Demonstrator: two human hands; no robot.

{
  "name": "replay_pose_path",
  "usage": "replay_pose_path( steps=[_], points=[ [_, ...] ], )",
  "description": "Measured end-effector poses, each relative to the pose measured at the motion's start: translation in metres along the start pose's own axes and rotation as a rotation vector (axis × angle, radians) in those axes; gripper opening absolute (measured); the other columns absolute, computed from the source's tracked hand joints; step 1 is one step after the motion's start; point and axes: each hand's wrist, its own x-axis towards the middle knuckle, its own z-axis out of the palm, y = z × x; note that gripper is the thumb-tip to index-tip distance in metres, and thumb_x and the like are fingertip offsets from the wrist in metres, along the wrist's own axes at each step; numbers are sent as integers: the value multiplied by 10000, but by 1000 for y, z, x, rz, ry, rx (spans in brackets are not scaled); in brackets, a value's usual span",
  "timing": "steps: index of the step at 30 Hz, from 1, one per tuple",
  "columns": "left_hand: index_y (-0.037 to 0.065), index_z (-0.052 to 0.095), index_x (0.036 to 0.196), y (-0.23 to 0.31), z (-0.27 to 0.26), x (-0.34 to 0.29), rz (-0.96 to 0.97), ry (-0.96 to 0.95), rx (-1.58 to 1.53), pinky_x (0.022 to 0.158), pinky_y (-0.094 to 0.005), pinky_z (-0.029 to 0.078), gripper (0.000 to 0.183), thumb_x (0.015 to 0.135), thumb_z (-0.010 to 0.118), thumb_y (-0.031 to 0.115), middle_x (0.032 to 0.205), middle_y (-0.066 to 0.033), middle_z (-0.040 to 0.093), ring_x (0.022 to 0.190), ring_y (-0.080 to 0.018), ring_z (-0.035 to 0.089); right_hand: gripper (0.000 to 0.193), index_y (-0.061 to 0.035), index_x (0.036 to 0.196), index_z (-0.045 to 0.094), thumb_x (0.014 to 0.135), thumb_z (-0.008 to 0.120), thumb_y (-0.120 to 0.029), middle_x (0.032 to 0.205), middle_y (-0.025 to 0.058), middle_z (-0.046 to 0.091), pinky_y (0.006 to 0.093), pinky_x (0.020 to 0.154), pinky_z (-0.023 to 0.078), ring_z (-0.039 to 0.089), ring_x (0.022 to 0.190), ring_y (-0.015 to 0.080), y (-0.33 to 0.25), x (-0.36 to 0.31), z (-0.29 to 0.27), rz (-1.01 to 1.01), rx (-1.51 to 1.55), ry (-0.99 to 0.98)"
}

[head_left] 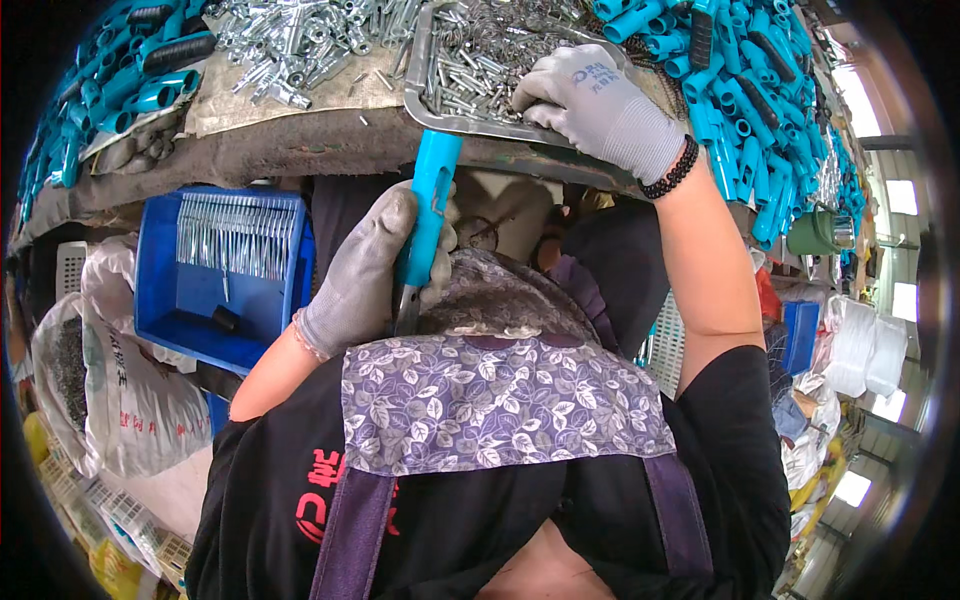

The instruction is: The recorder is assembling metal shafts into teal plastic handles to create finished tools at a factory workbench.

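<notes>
My left hand (pixel 362 262), in a grey work glove, is closed around a teal slotted tube (pixel 431 205). The tube stands roughly upright in front of my apron, its upper end close to the tray's near edge. A dark part shows at its lower end. My right hand (pixel 612 112), gloved too, is over the right side of a shallow metal tray (pixel 480 126). Its fingers are bent and pressed together; whatever they hold is hidden. Small metal pins (pixel 462 88) fill the tray's left part, and thin springs (pixel 520 32) lie tangled behind them.
Teal tubes are heaped at the bench's left (pixel 120 85) and right (pixel 745 110). Silvery metal fittings (pixel 290 45) lie on the cloth (pixel 235 110) beside the tray. Below the bench edge at left, a blue bin (pixel 185 310) holds metal rods, next to a white sack (pixel 130 385).
</notes>
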Motion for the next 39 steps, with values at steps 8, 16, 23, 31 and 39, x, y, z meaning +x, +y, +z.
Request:
replay_pose_path(
  steps=[8, 16, 23, 31, 39],
  points=[
    [60, 535, 1255, 16, -4, 17, -18, 21, -61, 513, -232, 442, 613, 1007, 442, 613, 813, -47, 586, 621, -103, 536, 179, -166, 998, 727, 897, 653, -295, 941, 57, 703, 417, 881, 491, 658, 966, 264, 10, -12, 8, -38, 8, 263],
    [27, 606, 1027, 21, 4, 20, -14, 77, -69, 527, -250, 437, 604, 1040, 374, 585, 715, -49, 596, 551, -117, 520, 201, -203, 1047, 738, 914, 646, -323, 940, 81, 722, 418, 854, 520, 683, 977, 266, 6, -5, 2, 80, 0, 90],
    [98, 550, 1225, 19, -2, 30, -60, 65, -384, 516, -260, 450, 520, 1048, 375, 554, 868, -66, 622, 539, -138, 519, 192, -85, 1075, 707, 892, 651, -65, 973, 60, 727, 331, 812, 535, 688, 899, 195, -30, -25, -12, 208, 849, 426],
    [145, 569, 1181, -11, -7, 39, -68, -415, -767, 438, -268, 393, 505, 1002, 444, 600, 805, -64, 595, 487, -125, 468, 122, -27, 944, 743, 826, 769, -44, 1078, 63, 644, 268, 859, 506, 622, 987, 135, -110, -30, 8, 299, 1322, 630],
    [25, 573, 1048, -5, 8, 37, -58, -303, -550, 404, -292, 338, 740, 968, 341, 723, 556, -50, 519, 392, -157, 436, 194, -39, 947, 707, 801, 822, -91, 980, 17, 611, 263, 793, 464, 547, 902, 94, -116, -33, 31, 313, 1747, 589]
  ],
)
